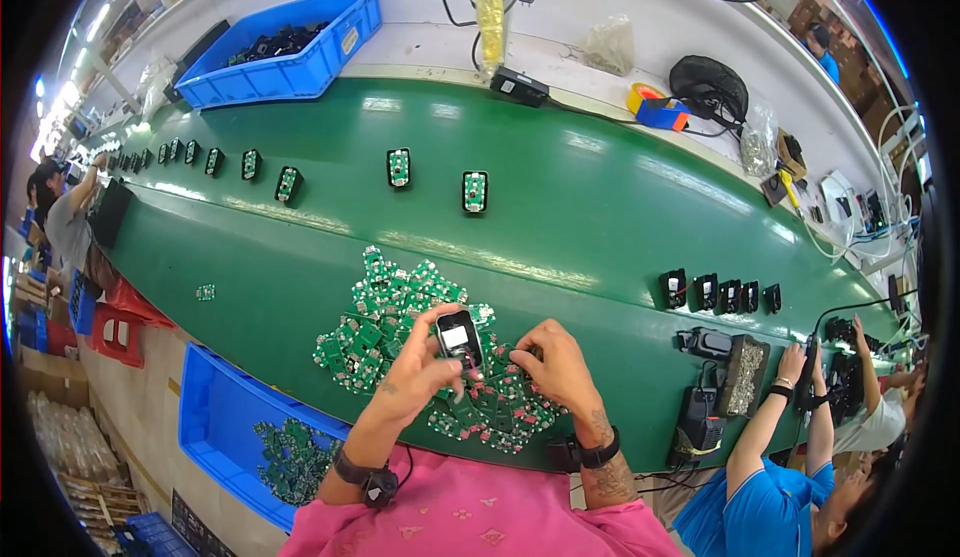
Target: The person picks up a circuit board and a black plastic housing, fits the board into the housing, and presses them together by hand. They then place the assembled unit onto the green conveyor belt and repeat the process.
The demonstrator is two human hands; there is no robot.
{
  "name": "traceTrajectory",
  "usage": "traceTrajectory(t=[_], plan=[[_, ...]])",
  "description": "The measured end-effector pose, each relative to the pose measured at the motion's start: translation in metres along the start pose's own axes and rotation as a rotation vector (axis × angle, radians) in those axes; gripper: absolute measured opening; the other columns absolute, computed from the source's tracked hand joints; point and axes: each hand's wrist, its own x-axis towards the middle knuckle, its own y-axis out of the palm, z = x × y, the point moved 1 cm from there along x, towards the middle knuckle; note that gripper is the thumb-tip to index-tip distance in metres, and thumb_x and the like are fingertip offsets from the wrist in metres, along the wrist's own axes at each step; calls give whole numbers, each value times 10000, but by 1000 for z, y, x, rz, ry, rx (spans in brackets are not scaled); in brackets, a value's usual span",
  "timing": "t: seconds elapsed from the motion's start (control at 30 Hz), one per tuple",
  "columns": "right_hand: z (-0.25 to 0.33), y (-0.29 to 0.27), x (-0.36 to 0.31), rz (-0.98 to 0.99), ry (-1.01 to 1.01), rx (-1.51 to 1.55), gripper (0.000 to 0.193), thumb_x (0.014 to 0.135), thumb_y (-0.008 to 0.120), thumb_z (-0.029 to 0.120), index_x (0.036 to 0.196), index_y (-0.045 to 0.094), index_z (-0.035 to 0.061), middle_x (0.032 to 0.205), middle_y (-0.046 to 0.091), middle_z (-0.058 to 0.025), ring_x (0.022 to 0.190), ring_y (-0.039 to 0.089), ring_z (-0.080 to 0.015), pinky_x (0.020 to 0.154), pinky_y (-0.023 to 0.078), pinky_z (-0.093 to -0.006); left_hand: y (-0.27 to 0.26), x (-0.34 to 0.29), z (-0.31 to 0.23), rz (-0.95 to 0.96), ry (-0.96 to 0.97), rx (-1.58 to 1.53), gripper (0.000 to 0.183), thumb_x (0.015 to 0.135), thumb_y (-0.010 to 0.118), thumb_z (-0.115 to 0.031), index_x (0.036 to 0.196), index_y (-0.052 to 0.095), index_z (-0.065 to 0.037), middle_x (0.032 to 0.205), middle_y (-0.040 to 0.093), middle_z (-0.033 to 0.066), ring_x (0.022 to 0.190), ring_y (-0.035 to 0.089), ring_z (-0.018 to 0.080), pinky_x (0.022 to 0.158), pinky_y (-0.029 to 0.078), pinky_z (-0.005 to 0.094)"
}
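Note:
My left hand is closed round a small black plastic housing with a white patch inside it, held over a heap of green circuit boards. Thin reddish wires seem to hang from its near end. My right hand is at the right side of the heap, thumb and fingers drawn together beside the boards. What sits in that pinch, if anything, is too small to make out. Each wrist wears a black band.
Housings fitted with boards stand in a line along the green bench. Several black housings stand at right. A blue crate lies far left, a blue bin near left. A co-worker in blue works at right.

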Motion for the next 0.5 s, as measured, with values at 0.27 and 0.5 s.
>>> traceTrajectory(t=[0.27, 0.5], plan=[[3, -11, -5, -95, 313, 547, 143, 1012, 495, 116, 1071, 429, 4, 771, 649, -136, 552, 683, -194, 408, 473, -229, 18, 10, 11, -83, 13, 156, 636, 804, 646, 31, 1358, 360, -99, 1021, 462, 40, 836, 513, 110, 706, 474, 239], [20, -10, -19, -174, 258, 1014, 231, 944, 582, 10, 1139, 473, -53, 858, 659, -138, 728, 703, -186, 593, 568, -249, 36, 27, 10, -4, 149, 504, 522, 885, 646, -31, 1341, 398, -84, 1031, 477, 19, 811, 502, 69, 663, 459, 217]])
